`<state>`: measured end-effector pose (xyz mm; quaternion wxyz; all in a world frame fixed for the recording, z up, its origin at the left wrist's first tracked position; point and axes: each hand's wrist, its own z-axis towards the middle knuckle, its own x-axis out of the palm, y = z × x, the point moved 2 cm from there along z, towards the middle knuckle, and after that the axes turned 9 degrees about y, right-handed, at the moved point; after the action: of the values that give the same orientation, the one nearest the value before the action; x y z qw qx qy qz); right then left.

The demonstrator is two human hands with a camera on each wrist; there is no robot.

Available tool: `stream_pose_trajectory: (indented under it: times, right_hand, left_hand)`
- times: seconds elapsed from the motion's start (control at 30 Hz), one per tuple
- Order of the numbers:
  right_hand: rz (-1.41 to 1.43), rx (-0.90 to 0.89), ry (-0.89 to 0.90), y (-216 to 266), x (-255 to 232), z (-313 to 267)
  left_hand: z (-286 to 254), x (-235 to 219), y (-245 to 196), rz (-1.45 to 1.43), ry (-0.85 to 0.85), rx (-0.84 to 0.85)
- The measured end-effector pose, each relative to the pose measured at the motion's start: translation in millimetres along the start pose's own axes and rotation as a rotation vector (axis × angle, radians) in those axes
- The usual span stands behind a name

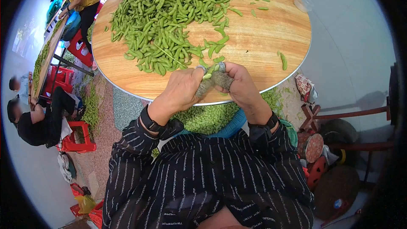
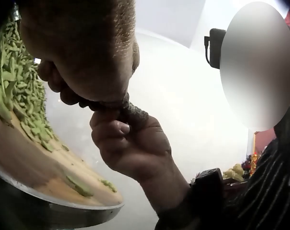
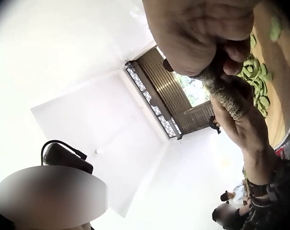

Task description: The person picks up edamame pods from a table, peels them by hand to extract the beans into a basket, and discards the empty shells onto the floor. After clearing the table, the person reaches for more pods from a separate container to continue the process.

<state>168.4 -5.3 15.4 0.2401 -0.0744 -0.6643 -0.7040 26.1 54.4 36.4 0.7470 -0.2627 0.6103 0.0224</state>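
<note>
Over the near edge of the round wooden table (image 1: 271, 34), my left hand (image 1: 180, 87) and right hand (image 1: 242, 85) meet with fingers curled, pinching a green pod (image 1: 207, 76) between them. Both thumbs wear grey fabric covers, and a band wraps a finger of each hand. The pod is mostly hidden by the fingers. In the left wrist view the left hand (image 2: 82, 52) looms above the right hand (image 2: 135, 148); in the right wrist view the right hand (image 3: 197, 33) is above the left hand (image 3: 245, 124). A large heap of green pods (image 1: 169, 21) lies just beyond.
A blue basket (image 1: 231, 128) full of shelled green beans (image 1: 205, 118) sits under the table edge. Loose pods (image 1: 283, 61) and a clear cup (image 1: 302, 4) are on the table's right. At left, several people are around a long table (image 1: 51, 55) with red stools (image 1: 77, 138).
</note>
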Motion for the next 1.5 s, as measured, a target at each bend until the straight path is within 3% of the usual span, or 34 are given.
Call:
stream_pose_trajectory:
  times: [0.07,0.13,0.2,0.23,0.3,0.33,0.4,0.43,0.5,0.57,0.63,0.7,0.73,0.8,1.0,1.13,1.2,1.23,1.3,1.33,1.37,1.4,1.43,1.5]
  right_hand:
    - [-0.02,-0.003,0.019,-1.9,-0.3,0.0]
    - [-0.231,-0.056,-0.021,0.5,2.2,-1.5]
    - [-0.263,-0.129,-0.024,2.2,8.8,-0.6]
    - [-0.294,-0.2,-0.027,3.5,10.9,-0.8]
    - [-0.408,-0.237,0.0,0.8,6.1,-1.2]
    - [-0.524,-0.276,0.025,1.0,4.6,-0.9]
    - [-0.633,-0.283,0.033,4.4,3.9,-1.3]
    - [-0.743,-0.288,0.04,5.6,4.3,-1.6]
    - [-0.644,-0.293,0.036,4.4,5.1,-0.6]
    - [-0.548,-0.297,0.035,4.2,7.2,0.3]
    - [-0.246,-0.197,-0.037,2.3,7.4,0.1]
    - [-0.213,-0.146,-0.039,2.7,3.0,-2.8]
    - [-0.179,-0.093,-0.04,1.5,1.4,-4.4]
    - [-0.178,-0.094,-0.04,1.0,2.8,-5.5]
    - [0.077,0.057,-0.01,1.8,9.0,-8.8]
    - [0.034,0.079,-0.021,-4.3,6.5,-8.5]
    - [-0.07,0.024,-0.022,-2.2,12.3,-8.0]
    - [-0.173,-0.032,-0.023,-1.2,15.5,-7.7]
    - [-0.275,-0.125,-0.021,-12.2,15.6,-5.2]
    - [-0.378,-0.22,-0.019,-13.8,16.0,-4.4]
    - [-0.378,-0.22,-0.017,-13.7,16.1,-5.2]
    - [-0.582,-0.245,-0.021,-11.0,17.7,-6.4]
    - [-0.787,-0.27,-0.024,-8.0,19.7,-7.6]
    - [-0.853,-0.2,-0.012,-1.2,24.0,-12.9]
  left_hand:
    - [-0.4,0.9,1.2,-0.024,0.01,0.012]
    - [-1.3,6.0,2.9,-0.05,0.019,0.022]
    - [-2.4,14.5,5.8,-0.763,-0.081,0.064]
    - [-3.0,16.7,4.1,-0.764,-0.081,0.063]
    - [-4.6,22.8,2.7,-1.188,-0.039,-0.037]
    - [-5.5,24.5,1.1,-1.186,-0.04,-0.037]
    - [-7.1,31.1,0.4,-1.561,-0.036,-0.207]
    - [-7.0,30.6,0.1,-1.561,-0.034,-0.206]
    - [-6.9,30.4,-2.9,-1.868,0.053,-0.134]
    - [-6.8,32.4,-4.3,-1.801,0.012,-0.188]
    - [-7.2,31.5,-2.3,-1.731,-0.03,-0.242]
    - [-8.5,22.4,0.4,-1.103,-0.057,0.02]
    - [-9.9,19.9,1.8,-1.105,-0.056,0.017]
    - [-12.3,8.4,-0.2,-0.334,-0.099,-0.033]
    - [-13.5,4.5,-5.0,-0.061,-0.141,-0.023]
    - [-13.2,6.8,-6.8,-0.019,-0.131,-0.018]
    - [-14.0,13.9,-2.7,-0.371,-0.135,-0.014]
    - [-14.2,18.3,-2.9,-0.371,-0.134,-0.014]
    - [-16.1,25.5,-1.7,-0.877,-0.257,-0.077]
    - [-16.6,24.8,-1.8,-0.876,-0.258,-0.078]
    - [-17.3,27.5,-0.2,-1.166,-0.19,-0.199]
    - [-18.7,30.7,0.0,-1.454,-0.115,-0.324]
    - [-20.2,29.6,-0.4,-1.454,-0.119,-0.324]
    - [-23.6,25.0,-1.9,-1.162,-0.11,-0.316]
